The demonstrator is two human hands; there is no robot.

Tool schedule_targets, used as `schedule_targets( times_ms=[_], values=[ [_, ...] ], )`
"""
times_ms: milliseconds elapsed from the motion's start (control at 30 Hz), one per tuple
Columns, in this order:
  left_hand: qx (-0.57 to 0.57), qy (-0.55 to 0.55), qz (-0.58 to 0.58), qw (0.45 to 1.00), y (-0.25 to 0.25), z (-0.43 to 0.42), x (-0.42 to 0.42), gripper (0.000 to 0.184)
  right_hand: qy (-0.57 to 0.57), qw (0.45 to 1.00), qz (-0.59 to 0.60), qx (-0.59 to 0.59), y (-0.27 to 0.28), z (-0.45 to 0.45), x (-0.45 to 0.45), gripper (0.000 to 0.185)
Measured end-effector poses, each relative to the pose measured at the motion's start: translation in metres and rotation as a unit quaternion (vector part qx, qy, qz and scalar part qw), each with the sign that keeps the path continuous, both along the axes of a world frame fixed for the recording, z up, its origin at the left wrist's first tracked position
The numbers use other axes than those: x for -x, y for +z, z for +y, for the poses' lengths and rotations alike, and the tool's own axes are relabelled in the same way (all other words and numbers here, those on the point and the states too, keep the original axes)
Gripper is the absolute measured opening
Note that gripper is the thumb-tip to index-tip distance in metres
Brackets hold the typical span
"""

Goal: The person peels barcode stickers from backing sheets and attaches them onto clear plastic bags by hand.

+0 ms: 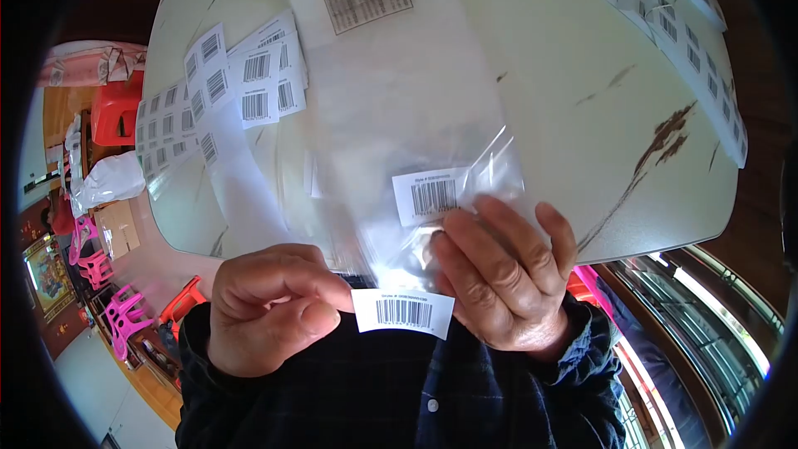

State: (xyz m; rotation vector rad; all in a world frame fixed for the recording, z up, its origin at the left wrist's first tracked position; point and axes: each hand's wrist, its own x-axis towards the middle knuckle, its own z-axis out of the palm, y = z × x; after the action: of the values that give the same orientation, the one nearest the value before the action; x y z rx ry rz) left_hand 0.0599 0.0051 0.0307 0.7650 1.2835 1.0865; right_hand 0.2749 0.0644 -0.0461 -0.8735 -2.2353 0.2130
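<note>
A marble-patterned table [565,66] is serving as a labeling workspace, with barcode label sheets [258,83] and clear plastic bags [407,91] covering parts of its top. Pink plastic stools [125,320], a red stool [116,112] and a framed colorful picture [48,277] are standing or hanging beyond, suggesting a home or small shop; which one, the view is leaving unclear.
</note>
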Motion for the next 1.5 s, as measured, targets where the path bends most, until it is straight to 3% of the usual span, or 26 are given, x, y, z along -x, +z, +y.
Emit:
schedule_targets(
  times_ms=[200,700,900,1033,1233,1400,1500],
  values=[
    [0.082,-0.044,-0.020,0.995,0.003,0.008,-0.004,0.020,0.025,0.999,-0.013,-0.016,-0.007,0.004,-0.006,0.021],
    [0.152,-0.017,-0.020,0.988,0.002,0.023,-0.009,0.026,0.041,0.997,0.060,-0.023,-0.010,0.005,-0.006,0.010],
    [0.180,-0.033,0.000,0.983,0.002,0.029,-0.009,0.028,0.043,0.997,0.063,-0.010,-0.010,0.004,-0.007,0.012],
    [0.178,-0.024,0.009,0.984,0.002,0.028,-0.010,0.028,0.037,0.991,0.125,0.002,-0.016,0.002,-0.006,0.016],
    [0.189,-0.021,0.003,0.982,0.005,0.030,-0.013,0.029,0.008,0.999,0.036,0.009,-0.005,0.002,-0.002,0.019],
    [0.116,-0.076,0.168,0.976,0.004,0.023,-0.016,0.032,0.014,0.997,-0.081,0.017,0.001,0.001,-0.005,0.023],
    [-0.039,-0.142,0.393,0.908,0.001,0.019,-0.025,0.037,0.017,0.996,-0.084,0.007,0.000,0.001,-0.005,0.024]
  ],
)
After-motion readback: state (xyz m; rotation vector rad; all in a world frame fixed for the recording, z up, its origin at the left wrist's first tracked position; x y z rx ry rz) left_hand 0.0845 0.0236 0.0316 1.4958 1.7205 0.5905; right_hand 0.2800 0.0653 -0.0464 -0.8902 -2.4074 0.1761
